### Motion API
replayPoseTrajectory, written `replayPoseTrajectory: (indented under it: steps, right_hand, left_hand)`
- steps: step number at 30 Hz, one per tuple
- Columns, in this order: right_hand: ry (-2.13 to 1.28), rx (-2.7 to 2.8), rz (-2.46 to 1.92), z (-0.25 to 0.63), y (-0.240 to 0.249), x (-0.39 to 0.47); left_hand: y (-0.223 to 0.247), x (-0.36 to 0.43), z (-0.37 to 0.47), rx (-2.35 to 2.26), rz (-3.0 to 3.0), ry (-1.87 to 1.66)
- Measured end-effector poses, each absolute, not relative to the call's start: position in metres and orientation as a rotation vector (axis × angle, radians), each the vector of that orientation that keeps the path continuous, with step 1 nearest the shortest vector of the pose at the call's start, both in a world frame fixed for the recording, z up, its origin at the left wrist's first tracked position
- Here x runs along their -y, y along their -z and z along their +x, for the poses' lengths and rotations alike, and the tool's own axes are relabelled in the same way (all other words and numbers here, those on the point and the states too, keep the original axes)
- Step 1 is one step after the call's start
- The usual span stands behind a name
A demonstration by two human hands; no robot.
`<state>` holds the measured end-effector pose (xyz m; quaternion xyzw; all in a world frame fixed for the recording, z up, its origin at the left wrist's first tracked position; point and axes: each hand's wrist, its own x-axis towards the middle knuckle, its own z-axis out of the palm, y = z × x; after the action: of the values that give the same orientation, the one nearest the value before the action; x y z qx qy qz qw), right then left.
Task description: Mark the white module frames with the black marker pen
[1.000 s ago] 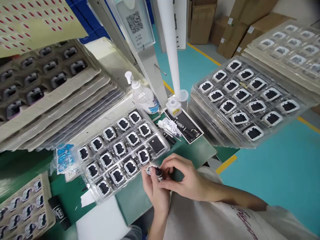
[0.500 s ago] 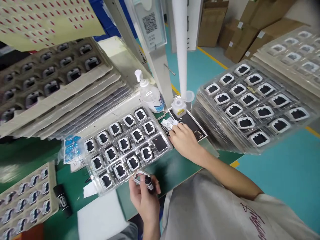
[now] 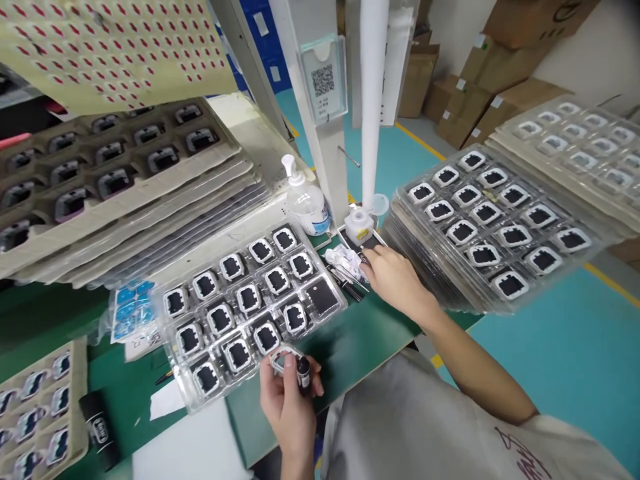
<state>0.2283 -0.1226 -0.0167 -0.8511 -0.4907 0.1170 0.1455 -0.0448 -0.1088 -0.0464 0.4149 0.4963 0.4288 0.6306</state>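
Near the table's front edge, my left hand (image 3: 290, 407) is closed around a white rounded-square frame (image 3: 281, 359) and a short black tube with a pale label (image 3: 303, 373). My right hand (image 3: 397, 277) reaches over the dark, white-rimmed shallow box (image 3: 385, 240), its fingers bent together; whatever they hold, if anything, cannot be made out. Beside those fingertips lie a crumpled white wipe (image 3: 345, 260), metal tweezers (image 3: 353, 279) and a black pen (image 3: 349, 285). A clear plastic tray (image 3: 220, 393) holds rows of similar white frames with dark centres, left of my right hand.
A pump bottle (image 3: 307, 203) and a small open-lidded white bottle (image 3: 359, 225) stand behind. Tray stacks rise at the left (image 3: 210, 183) and right (image 3: 395, 247). A thick black marker (image 3: 100, 430) lies near white paper (image 3: 185, 447). A white post (image 3: 320, 140) stands behind the table.
My right hand has moved off the crumpled wipe, a little to the right, uncovering the tweezers and pen. My left hand keeps hold of the frame and tube. The view has shifted slightly.
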Motion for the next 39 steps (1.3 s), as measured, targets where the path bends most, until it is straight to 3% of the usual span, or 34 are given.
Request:
replayPoseTrajectory:
  steps: [9, 15, 29, 39]
  right_hand:
    - [-0.509, 1.141, -2.123, 0.238, -0.009, 0.148]
    - [-0.767, 0.792, -1.55, 0.218, -0.026, 0.175]
    - [-1.078, 0.714, -1.286, 0.164, 0.019, 0.178]
    - [-1.042, 0.55, -1.091, 0.109, 0.04, 0.159]
  left_hand:
    - [0.046, 0.115, -0.04, -1.094, 0.898, -0.885]
    - [0.047, 0.111, -0.048, -1.082, 0.877, -0.907]
    - [0.052, 0.116, -0.057, -0.999, 0.847, -0.907]
    - [0.053, 0.133, -0.036, -0.913, 0.776, -0.986]
